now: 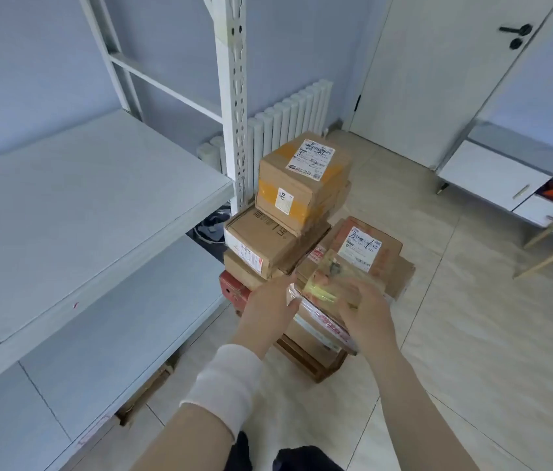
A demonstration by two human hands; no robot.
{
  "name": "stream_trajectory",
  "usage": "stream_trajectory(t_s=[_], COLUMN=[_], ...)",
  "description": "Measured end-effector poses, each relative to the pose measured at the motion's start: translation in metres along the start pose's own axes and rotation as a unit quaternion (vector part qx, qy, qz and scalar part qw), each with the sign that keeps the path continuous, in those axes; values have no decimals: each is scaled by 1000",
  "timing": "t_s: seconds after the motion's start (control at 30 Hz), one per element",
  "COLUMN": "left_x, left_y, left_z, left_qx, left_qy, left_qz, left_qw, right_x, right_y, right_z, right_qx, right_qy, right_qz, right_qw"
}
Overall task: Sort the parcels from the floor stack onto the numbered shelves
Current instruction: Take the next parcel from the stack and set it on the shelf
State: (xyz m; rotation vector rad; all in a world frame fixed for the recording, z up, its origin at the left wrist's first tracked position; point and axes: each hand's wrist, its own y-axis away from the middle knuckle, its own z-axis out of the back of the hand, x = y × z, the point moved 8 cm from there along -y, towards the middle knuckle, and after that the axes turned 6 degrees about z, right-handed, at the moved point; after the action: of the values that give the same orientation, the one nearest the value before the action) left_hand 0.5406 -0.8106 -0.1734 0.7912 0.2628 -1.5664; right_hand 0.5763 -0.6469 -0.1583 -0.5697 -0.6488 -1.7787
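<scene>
head view: left hand point(270, 302) flat against the side of a parcel point(336, 273) atop the floor stack point(312, 351) by the shelves point(98, 185); right hand point(366, 311) over it, grip too blurred to tell. a snagged lift could topple the boxes point(302, 185) alongside.

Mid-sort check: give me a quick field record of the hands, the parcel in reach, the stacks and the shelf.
near parcel: yellow-taped, on the nearer floor stack
left hand: fingers straight, against that parcel's left edge
right hand: on top of that parcel; grip blurred
tallest stack: behind it, touched by neither hand
shelf: left of the stacks
</scene>
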Motion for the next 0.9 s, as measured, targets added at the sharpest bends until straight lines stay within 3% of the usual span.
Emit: stream_trajectory(t_s=[0.2,0.43,0.6,0.9], left_x=[-16,-60,-59,-33], left_y=[-62,-138,-192,-286], left_z=[35,107,149,138], left_qx=[-22,-118,-168,8], left_qy=[82,119,163,179], left_qz=[-42,-69,-24,39], left_qw=[995,983,972,983], right_x=[23,44,59,65], right_y=[-34,-108,-154,-214], right_z=[10,19,10,-26], right_qx=[-39,-49,-27,-51], right_qy=[-48,-169,-282,-426], right_qz=[-45,-58,-116,-218], right_qw=[997,983,952,877])
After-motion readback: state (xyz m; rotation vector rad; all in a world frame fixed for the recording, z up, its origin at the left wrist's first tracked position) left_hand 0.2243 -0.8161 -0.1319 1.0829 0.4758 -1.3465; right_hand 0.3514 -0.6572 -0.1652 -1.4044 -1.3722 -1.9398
